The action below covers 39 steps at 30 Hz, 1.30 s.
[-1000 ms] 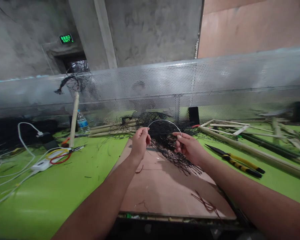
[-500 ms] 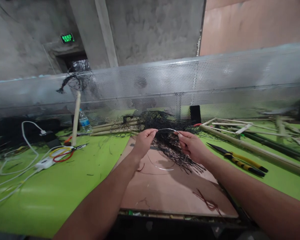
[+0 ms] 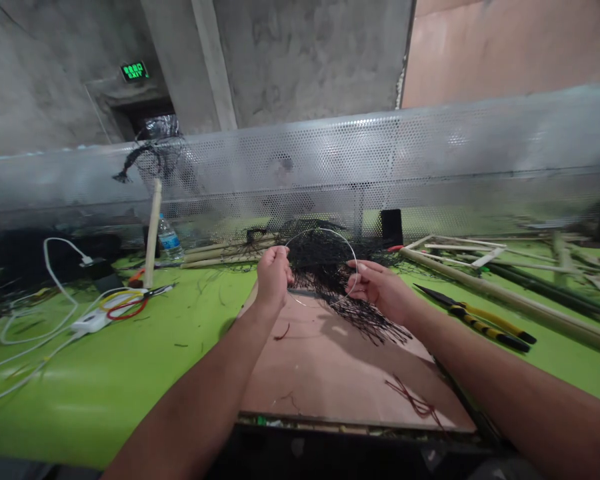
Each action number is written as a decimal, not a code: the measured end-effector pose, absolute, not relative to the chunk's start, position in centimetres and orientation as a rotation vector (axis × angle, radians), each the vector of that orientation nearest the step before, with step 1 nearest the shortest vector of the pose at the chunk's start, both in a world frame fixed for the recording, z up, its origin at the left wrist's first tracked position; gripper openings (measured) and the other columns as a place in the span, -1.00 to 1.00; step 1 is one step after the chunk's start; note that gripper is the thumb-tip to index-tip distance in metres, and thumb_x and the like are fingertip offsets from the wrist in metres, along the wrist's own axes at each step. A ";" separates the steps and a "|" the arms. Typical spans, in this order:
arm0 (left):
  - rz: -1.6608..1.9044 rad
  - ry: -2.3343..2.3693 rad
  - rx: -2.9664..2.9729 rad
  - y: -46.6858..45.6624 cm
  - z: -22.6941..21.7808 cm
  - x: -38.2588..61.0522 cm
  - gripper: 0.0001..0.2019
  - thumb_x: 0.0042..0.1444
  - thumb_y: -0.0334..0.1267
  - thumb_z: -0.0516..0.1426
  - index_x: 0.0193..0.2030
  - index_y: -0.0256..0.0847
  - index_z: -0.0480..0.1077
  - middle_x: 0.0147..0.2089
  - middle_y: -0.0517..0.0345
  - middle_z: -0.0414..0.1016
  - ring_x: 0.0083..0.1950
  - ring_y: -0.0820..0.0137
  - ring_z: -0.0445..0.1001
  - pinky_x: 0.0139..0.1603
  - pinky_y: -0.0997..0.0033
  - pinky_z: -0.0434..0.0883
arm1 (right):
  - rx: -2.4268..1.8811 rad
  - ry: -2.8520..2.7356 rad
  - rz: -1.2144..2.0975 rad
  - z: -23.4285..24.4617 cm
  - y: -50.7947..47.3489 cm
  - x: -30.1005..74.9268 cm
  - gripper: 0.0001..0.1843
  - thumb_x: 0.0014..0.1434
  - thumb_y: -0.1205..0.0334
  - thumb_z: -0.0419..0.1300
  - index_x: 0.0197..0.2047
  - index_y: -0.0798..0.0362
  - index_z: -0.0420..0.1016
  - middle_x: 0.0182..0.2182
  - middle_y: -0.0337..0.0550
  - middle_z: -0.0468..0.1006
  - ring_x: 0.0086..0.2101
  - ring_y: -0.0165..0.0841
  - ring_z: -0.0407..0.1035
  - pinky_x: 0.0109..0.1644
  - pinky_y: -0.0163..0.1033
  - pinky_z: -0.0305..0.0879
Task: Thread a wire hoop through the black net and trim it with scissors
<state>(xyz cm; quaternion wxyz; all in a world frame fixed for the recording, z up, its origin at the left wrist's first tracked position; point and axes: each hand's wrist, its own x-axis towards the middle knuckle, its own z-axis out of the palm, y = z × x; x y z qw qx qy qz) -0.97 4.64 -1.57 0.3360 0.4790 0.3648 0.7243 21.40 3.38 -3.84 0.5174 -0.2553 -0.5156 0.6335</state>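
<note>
A thin silvery wire (image 3: 336, 231), bent into a rough ring, is held up between my two hands over a pinkish board (image 3: 310, 373). My left hand (image 3: 274, 275) pinches the ring's left side with the fingers curled in. At its right side my right hand (image 3: 375, 283) has the wire between thumb and fingers. Behind and below the ring lies a tangle of black netting (image 3: 320, 260), its stringy ends spreading to the right across the board. Part of the ring's lower edge is hard to make out against the board.
Long-nosed pliers with yellow-black handles (image 3: 473, 321) lie on the green table to the right, near bamboo poles (image 3: 510, 300). A white power strip (image 3: 93, 321) with cables, an upright bamboo stick (image 3: 153, 233) and a water bottle (image 3: 169, 239) are at left. Brown cords (image 3: 415, 400) rest on the board.
My left hand has moved left and a little up, away from the right hand. The wire, earlier a short arc with a loose curve hanging below, now stands as a wider ring.
</note>
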 end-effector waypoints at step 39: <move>1.476 0.941 1.411 3.7 -1.7 -0.2 -0.76 0.08 -0.10 0.12 -0.26 -0.26 0.35 -0.65 0.41 0.01 -0.70 0.66 -0.07 -0.69 0.64 -0.12 | -0.680 -1.297 1.331 -4.0 1.8 20.0 -0.66 0.11 0.05 0.19 -0.09 0.04 0.38 -0.71 -0.47 0.06 -0.70 -0.54 -0.07 -0.67 -0.40 -0.02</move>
